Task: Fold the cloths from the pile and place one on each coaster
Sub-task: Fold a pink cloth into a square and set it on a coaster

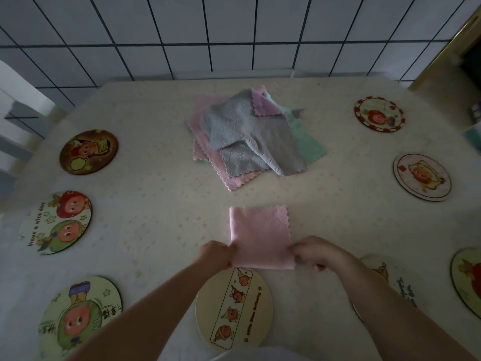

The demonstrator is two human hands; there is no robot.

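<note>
Head cam: left hand (217,256) & right hand (316,252) each pinch near corners of folded pink cloth (260,235), prob just above cream coaster (234,308)

From my feed, the table (145,194) is covered by a cream cloth sprinkled with small pale stars, and its far edge meets the wall. That wall (234,32) is faced with white rectangular tiles set off by dark grout lines, bowed by the wide lens. At the left edge I see a white and grey piece of furniture (18,118), perhaps a chair, though it is too cropped to tell. At the upper right stands a yellowish wooden frame (442,48) with darkness behind it. The light is dim and even.
</note>
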